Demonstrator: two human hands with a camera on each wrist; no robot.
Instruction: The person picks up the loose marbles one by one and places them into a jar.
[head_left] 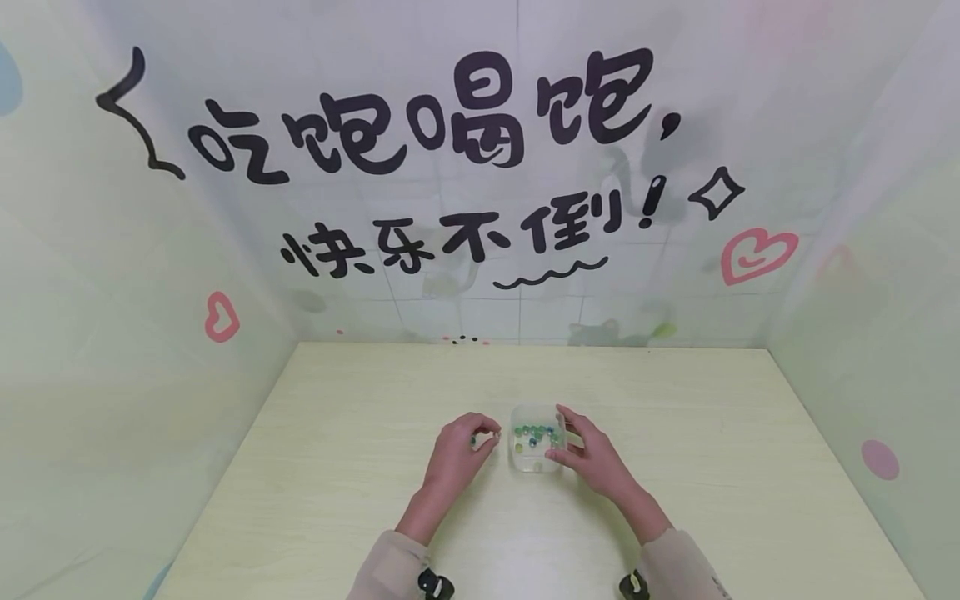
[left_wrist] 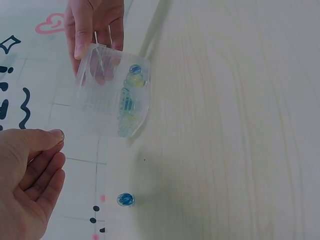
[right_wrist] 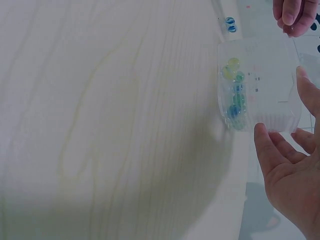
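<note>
A clear plastic box (head_left: 537,465) stands on the table with several green, blue and yellowish glass marbles (right_wrist: 239,100) lying in it. My right hand (head_left: 596,458) grips the box from its right side, the fingers and thumb spread along its walls. To the left of the box, my left hand (head_left: 455,454) pinches a small glassy marble (left_wrist: 62,135) between thumb and fingertip, mostly hidden by them. Another marble, blue and clear (left_wrist: 125,199), lies on the table near the left hand; in the head view that hand partly covers it.
The pale wood-grain table (head_left: 360,392) extends around both hands. A printed backdrop (head_left: 465,317) with black lettering rises behind its far edge, and side panels (head_left: 135,400) close it in on the left and right.
</note>
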